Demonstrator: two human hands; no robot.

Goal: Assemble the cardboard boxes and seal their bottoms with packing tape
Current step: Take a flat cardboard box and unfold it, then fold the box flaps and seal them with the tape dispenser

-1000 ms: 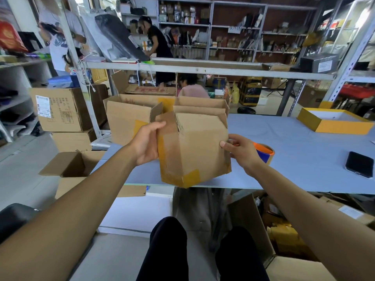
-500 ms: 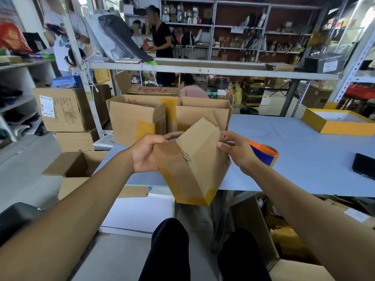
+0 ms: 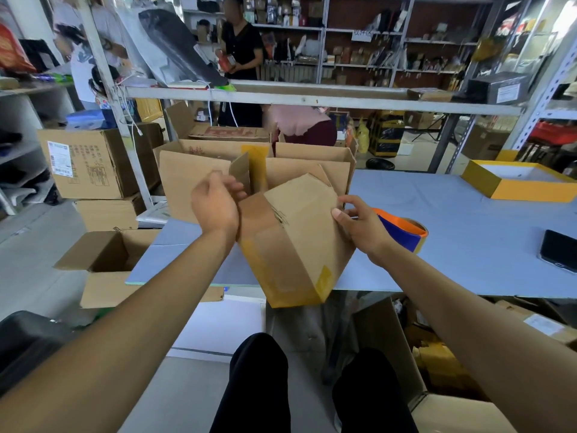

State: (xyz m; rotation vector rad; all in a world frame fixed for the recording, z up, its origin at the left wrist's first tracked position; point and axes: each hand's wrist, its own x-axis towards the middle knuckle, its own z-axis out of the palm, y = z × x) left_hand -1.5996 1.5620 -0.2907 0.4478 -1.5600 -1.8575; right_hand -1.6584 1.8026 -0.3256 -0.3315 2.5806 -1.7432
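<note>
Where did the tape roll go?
The tape roll lies on the blue table, just right of the right hand and partly hidden behind it, left of the black phone.

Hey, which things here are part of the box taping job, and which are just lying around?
Part of the job:
cardboard box, held in both hands
tape roll on the table
open boxes standing behind

Just lying about:
phone
yellow tray
labelled carton beside the table

2 hands [image 3: 215,207] [image 3: 362,228], 1 held box [image 3: 293,242], 1 tape roll [image 3: 402,229], 1 phone [image 3: 559,250].
</note>
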